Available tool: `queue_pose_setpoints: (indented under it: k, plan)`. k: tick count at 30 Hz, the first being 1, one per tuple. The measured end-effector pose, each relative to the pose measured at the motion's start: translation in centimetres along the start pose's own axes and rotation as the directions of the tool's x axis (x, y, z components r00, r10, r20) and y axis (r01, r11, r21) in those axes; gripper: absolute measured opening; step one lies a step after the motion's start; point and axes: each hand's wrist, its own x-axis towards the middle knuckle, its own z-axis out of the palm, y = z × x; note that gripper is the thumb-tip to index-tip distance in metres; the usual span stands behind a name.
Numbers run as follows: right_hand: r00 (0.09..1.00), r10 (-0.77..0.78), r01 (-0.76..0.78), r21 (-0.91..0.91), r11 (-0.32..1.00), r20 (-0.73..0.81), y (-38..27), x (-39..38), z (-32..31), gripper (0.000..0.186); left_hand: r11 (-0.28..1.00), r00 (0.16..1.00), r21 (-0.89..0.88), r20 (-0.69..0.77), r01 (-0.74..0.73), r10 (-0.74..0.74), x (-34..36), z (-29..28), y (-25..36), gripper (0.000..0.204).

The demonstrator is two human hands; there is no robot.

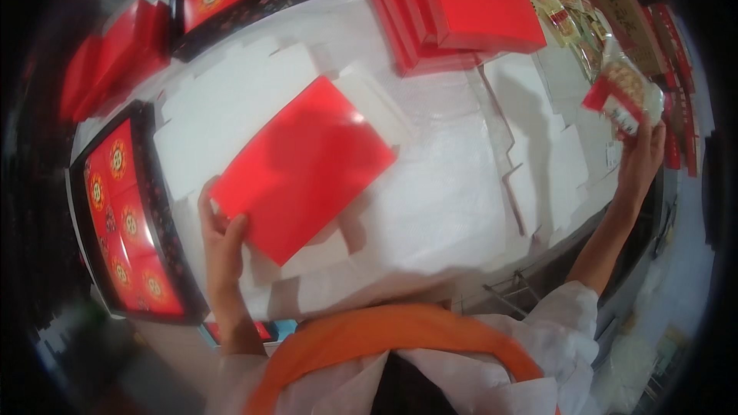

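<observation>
I find the left hand (224,240) grasping a red box (307,165) at its edge: probably light, stiff, slick. The right hand (644,155) grips a packet (624,88), likely crushable; best held by its end.

Dim edges, bright centre, shadowed red box (307,173), fisheye bending

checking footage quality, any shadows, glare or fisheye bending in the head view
Head view: a soft shadow darkens the red box, a small glint sits on its upper-right edge, the black-rimmed tray at left has bowed sides, and the picture's corners go black.
</observation>
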Motion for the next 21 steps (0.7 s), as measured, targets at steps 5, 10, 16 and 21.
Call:
queue_pose_setpoints:
  k: [5, 10, 16, 21]
  plan:
    - [0.934, -0.049, 0.029, 0.062, 0.998, 0.354, -3.0, -9.3, 10.5, 0.02, 0.997, 0.997, 0.036, -0.016, -0.069, 0.069, -4.4, -2.1, -1.7, 0.074]
    - [0.806, -0.05, 0.081, -0.025, 0.996, 0.59, -3.4, -13.5, 17.2, 0.009, 0.989, 0.989, 0.022, -0.022, -0.146, 0.147, -7.4, -2.9, -2.4, 0.072]
    - [0.693, 0.034, 0.002, -0.049, 0.999, 0.72, -5.5, -16.4, 20.0, 0.015, 0.973, 0.974, -0.057, 0.027, -0.222, 0.224, -9.2, -3.3, -3.4, 0.065]
    - [0.521, 0.191, -0.01, -0.218, 0.976, 0.832, -8.8, -17.6, 20.4, 0.025, 0.948, 0.975, -0.235, -0.006, -0.216, 0.221, -8.6, -1.5, -4.4, 0.066]
